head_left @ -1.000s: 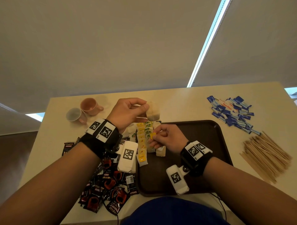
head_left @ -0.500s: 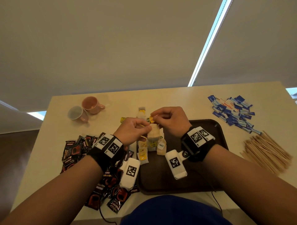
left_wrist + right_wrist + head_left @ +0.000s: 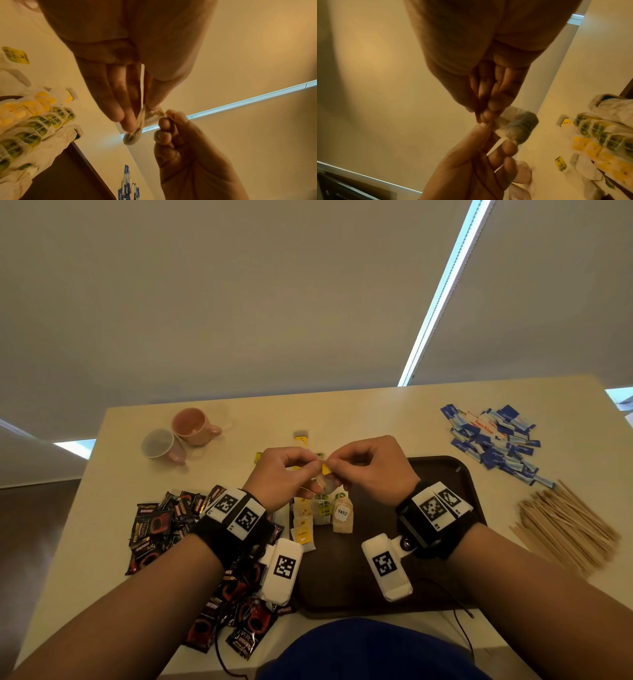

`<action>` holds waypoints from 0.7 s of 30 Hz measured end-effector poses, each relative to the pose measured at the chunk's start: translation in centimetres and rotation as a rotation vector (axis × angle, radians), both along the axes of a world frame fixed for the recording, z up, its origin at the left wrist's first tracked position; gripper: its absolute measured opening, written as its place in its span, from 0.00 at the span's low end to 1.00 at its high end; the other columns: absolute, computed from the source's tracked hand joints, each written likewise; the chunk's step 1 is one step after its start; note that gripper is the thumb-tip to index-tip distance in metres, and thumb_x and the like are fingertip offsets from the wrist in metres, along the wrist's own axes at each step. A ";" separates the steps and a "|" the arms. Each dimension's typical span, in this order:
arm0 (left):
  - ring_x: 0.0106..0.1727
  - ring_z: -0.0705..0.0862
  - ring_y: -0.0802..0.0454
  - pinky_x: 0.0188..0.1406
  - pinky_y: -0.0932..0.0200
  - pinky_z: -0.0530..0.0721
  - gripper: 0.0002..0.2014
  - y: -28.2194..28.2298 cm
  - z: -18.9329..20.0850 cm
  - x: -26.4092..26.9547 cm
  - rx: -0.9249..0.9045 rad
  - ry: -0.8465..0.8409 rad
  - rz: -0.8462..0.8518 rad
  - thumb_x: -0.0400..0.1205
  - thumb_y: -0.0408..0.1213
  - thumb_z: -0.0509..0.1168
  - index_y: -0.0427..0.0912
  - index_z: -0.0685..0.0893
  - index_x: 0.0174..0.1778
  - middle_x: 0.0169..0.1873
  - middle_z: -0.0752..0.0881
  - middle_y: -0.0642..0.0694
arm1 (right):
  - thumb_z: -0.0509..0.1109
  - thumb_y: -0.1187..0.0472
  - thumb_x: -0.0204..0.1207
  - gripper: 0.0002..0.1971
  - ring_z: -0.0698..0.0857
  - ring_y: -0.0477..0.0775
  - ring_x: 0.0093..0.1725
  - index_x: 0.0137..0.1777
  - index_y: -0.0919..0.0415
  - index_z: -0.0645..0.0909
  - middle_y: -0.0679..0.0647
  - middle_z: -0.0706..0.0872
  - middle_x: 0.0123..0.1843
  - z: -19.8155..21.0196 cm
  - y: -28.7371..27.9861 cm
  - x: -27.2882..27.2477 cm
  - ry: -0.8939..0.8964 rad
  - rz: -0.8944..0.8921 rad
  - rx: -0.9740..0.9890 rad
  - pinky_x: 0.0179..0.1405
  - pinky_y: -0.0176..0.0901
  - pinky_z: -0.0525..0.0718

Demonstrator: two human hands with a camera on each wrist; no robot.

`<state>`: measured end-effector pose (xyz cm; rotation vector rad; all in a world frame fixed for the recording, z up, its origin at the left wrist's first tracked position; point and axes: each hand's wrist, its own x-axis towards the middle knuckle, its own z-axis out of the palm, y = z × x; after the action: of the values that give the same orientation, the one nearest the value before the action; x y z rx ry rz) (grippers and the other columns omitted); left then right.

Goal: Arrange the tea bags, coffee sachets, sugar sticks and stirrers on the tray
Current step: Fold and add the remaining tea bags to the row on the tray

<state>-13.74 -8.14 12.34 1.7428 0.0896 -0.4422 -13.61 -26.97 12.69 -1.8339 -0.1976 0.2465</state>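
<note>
My left hand [image 3: 286, 470] and right hand [image 3: 364, 465] meet above the far left corner of the dark brown tray [image 3: 445, 477]. Both pinch one small tea bag [image 3: 325, 486] that hangs between them, with a yellow tag at the fingertips. In the left wrist view the tea bag [image 3: 134, 136] dangles under my left hand [image 3: 137, 119], a string running up it. In the right wrist view the right hand [image 3: 485, 116] pinches the top edge of the tea bag [image 3: 517, 127]. Rows of tea bags [image 3: 306, 520] lie on the tray's left side.
Black and red coffee sachets [image 3: 161, 525] are heaped left of the tray. Blue sugar sticks [image 3: 493, 440] lie at the far right, with wooden stirrers [image 3: 565, 525] nearer. Two cups [image 3: 191, 426] stand at the far left. Loose tea bags [image 3: 301, 438] lie beyond the tray.
My right hand rose from the tea bag row to meet the left hand. The left hand brought its tea bag nearer and lower, and both hands now pinch it together.
</note>
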 end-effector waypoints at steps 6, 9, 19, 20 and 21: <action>0.32 0.87 0.52 0.28 0.59 0.83 0.06 0.3 -0.5 0.4 0.095 -0.054 -0.090 0.85 0.30 0.67 0.41 0.87 0.44 0.36 0.88 0.44 | 0.75 0.70 0.75 0.08 0.90 0.50 0.33 0.53 0.61 0.85 0.56 0.91 0.35 -0.2 -0.5 0.0 0.019 0.014 -0.087 0.35 0.41 0.89; 0.32 0.86 0.59 0.31 0.63 0.82 0.09 0.4 -0.8 0.6 0.139 -0.079 -0.130 0.85 0.28 0.66 0.46 0.86 0.42 0.32 0.89 0.50 | 0.76 0.66 0.75 0.07 0.90 0.46 0.34 0.52 0.57 0.87 0.50 0.91 0.35 -0.4 -0.6 0.2 0.003 0.032 -0.179 0.39 0.42 0.89; 0.36 0.87 0.52 0.44 0.48 0.90 0.09 0.4 -1.5 0.8 0.156 -0.080 -0.132 0.85 0.29 0.67 0.47 0.87 0.43 0.32 0.89 0.47 | 0.78 0.63 0.74 0.06 0.88 0.45 0.35 0.47 0.51 0.88 0.48 0.90 0.36 -0.9 -0.6 0.3 -0.010 0.020 -0.284 0.41 0.38 0.88; 0.39 0.89 0.48 0.46 0.43 0.91 0.09 0.4 -1.5 0.8 0.154 -0.072 -0.136 0.85 0.29 0.67 0.46 0.87 0.43 0.34 0.89 0.44 | 0.77 0.63 0.74 0.06 0.89 0.46 0.36 0.47 0.51 0.89 0.48 0.90 0.36 -0.9 -0.6 0.3 -0.006 0.023 -0.291 0.42 0.39 0.89; 0.41 0.89 0.44 0.48 0.40 0.91 0.09 0.4 -1.6 0.8 0.155 -0.064 -0.140 0.85 0.29 0.67 0.46 0.87 0.43 0.36 0.89 0.42 | 0.77 0.63 0.74 0.06 0.89 0.46 0.37 0.48 0.52 0.89 0.48 0.91 0.37 -0.9 -0.6 0.4 -0.003 0.028 -0.296 0.43 0.40 0.89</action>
<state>-12.97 -7.73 10.77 1.9218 -0.0462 -0.4915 -13.23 -27.62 11.76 -2.1259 -0.1975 0.3051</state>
